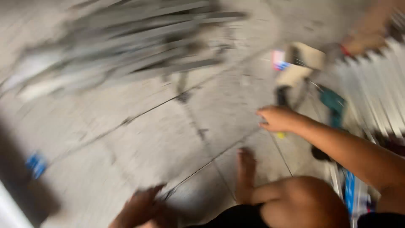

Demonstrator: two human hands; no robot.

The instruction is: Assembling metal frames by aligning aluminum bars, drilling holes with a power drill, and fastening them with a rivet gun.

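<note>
The whole view is motion-blurred. My right hand (276,118) reaches out over the grey tiled floor (160,139), palm down with fingers loosely curled, and nothing shows in it. A small yellow thing (280,135) lies just below it. A teal power drill (333,105) lies just to its right. My left hand (143,207) is low at the bottom edge, on or close to the floor, too blurred to read its fingers. My bare foot (247,169) and bent knee (303,198) sit between the two hands.
A pile of long grey metal strips (126,46) lies at the top left. A cardboard box (301,63) and white slats (375,84) are on the right. Another person's hand (365,42) shows at the top right. A small blue object (36,164) lies at the left.
</note>
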